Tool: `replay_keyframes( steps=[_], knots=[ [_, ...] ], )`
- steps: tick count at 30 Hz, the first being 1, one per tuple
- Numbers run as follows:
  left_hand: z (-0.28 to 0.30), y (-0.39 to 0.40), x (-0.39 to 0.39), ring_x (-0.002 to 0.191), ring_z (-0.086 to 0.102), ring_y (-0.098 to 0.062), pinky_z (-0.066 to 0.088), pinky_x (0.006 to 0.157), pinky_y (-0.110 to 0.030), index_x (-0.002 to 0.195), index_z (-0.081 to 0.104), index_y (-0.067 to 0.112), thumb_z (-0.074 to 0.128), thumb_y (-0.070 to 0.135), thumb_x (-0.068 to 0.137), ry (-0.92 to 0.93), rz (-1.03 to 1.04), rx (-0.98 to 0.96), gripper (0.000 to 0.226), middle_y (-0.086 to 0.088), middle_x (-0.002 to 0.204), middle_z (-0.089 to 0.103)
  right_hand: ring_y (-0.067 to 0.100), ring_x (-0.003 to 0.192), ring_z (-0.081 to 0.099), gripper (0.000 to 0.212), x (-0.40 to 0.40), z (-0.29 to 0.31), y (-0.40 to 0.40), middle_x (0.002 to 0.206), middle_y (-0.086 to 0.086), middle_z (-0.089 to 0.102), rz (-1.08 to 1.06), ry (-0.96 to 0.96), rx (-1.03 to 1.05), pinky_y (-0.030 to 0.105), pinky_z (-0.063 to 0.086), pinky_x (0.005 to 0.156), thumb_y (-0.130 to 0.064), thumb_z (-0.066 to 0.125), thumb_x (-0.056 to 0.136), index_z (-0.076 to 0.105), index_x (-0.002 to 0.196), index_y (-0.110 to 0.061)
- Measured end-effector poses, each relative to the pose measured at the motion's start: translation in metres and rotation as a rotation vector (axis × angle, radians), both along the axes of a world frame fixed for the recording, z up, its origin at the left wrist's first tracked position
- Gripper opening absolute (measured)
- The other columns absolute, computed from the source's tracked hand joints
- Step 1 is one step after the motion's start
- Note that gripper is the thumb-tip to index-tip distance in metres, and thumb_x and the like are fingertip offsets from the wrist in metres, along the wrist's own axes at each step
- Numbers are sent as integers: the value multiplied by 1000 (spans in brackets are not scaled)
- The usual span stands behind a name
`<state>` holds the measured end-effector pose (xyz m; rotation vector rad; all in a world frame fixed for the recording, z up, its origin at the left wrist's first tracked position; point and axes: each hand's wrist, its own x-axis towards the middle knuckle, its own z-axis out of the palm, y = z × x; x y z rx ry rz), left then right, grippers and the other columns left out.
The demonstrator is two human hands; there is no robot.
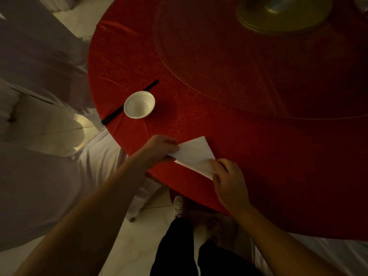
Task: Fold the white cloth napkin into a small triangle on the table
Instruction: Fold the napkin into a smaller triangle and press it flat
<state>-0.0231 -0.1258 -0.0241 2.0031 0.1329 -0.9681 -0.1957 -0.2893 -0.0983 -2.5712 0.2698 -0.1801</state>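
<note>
The table (229,124) is covered in deep red cloth woven with a tone-on-tone repeating pattern of looped, heart-like figures, clearest around the near left part. The napkin (194,154) at the near edge is plain white, without print. The bowl (139,104) to the left is plain white inside and out, and the chopsticks (113,115) beside it are black. At the far right a stand (282,14) shows a dull gold base. Chair covers (39,56) on the left are white, greyed by dim light. The floor (65,124) is pale cream tile. The person's trousers (179,250) are black, the shoe (179,206) white.
</note>
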Motion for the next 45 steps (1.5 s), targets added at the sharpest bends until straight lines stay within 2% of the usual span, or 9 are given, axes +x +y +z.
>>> replay_keyframes(
  steps=[7,17,20,26,28,32,35,40,45],
  knots=[
    [-26,8,-6,90,64,-22,55,82,-37,111,67,11,64,8,88,-352,-95,76,24,-7,107,66,33,107,61,36,-13,-12,-7,128,14,61,129,-50,-183,42,52,74,-19,54,92,60,125,-6],
    [-53,22,-3,95,53,-13,38,79,-25,107,70,16,59,15,91,-790,-437,145,20,3,104,62,27,127,48,43,-21,-17,-3,146,6,46,198,73,-317,44,45,84,-21,38,94,50,135,-13],
    [-57,30,0,102,50,-28,38,83,-33,105,71,13,60,14,90,-903,-505,202,19,-10,110,60,27,131,44,46,-21,-15,0,149,6,43,194,135,-343,44,45,87,-24,36,94,46,138,-13],
    [-45,0,-14,135,36,-32,31,108,-50,130,54,12,49,11,87,-1126,-664,171,44,-14,143,46,26,132,41,47,-21,-11,3,148,6,44,173,170,-344,43,43,88,-23,36,92,46,137,-14],
    [-49,-23,-23,143,22,-26,18,113,-46,141,39,15,37,25,92,-1121,-918,116,50,-10,153,32,26,131,43,48,-21,-9,4,147,7,45,167,170,-335,43,44,87,-23,37,91,46,137,-14],
    [-81,-39,-20,143,-13,-17,-12,114,-40,150,2,20,10,50,99,-1105,-1298,343,60,-4,160,0,24,133,44,49,-22,-6,7,146,7,47,141,189,-343,44,45,92,-30,37,93,48,138,-12],
    [-97,-35,-14,143,-16,-14,-16,114,-42,144,-17,23,-2,65,92,-1109,-1216,388,68,-2,159,-8,25,136,41,53,-31,-10,10,147,8,44,138,182,-375,44,40,103,-37,38,96,44,140,-9],
    [-101,-34,-17,145,-10,-17,-8,116,-47,146,-14,19,3,79,84,-1110,-1085,418,88,-4,157,-9,28,139,33,57,-58,-17,12,150,10,37,130,208,-411,47,26,112,-46,31,98,41,141,-9],
    [-95,-31,-19,146,-10,-18,-6,117,-49,147,-11,16,2,83,80,-1093,-1077,394,95,-4,157,-10,32,127,49,46,-69,1,13,132,17,58,43,137,-245,52,46,97,-38,44,93,64,122,-7]
  ],
)
